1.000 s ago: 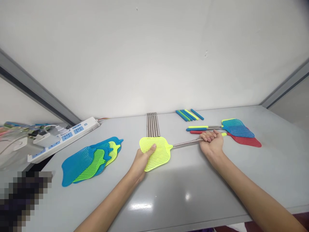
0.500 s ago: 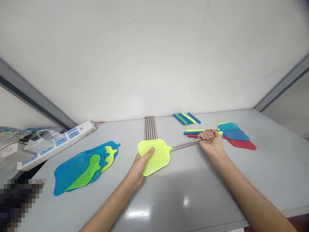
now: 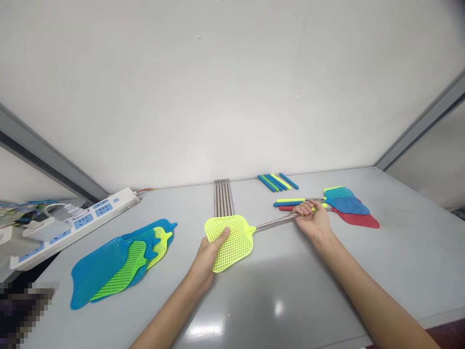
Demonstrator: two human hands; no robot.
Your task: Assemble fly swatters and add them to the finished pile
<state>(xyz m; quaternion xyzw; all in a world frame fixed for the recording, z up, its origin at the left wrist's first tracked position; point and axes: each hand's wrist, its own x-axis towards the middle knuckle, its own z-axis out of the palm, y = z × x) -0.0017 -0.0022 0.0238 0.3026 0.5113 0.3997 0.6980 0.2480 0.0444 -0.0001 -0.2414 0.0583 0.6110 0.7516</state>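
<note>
A yellow-green fly swatter (image 3: 235, 242) is held in both hands above the grey table. My left hand (image 3: 206, 261) pinches the left side of its mesh head, thumb on top. My right hand (image 3: 311, 220) is closed around the far end of the metal rod, where part of a yellow grip (image 3: 319, 207) shows past the fingers. Behind the right hand lie whole swatters: a blue one (image 3: 347, 201) over a yellow one, and a red one (image 3: 358, 219). The mesh head partly covers the lower ends of several metal rods (image 3: 223, 198).
Loose swatter heads in blue and green (image 3: 125, 271) overlap at the left. Several coloured grips (image 3: 278, 182) lie near the wall. A white power strip (image 3: 105, 208) with plugged-in adapters stands at the back left. The wall (image 3: 232, 97) bounds the table (image 3: 276, 276) behind.
The camera view has shifted slightly, so the table contents sit a little lower and further left. Both hands keep the same hold on the fly swatter.
</note>
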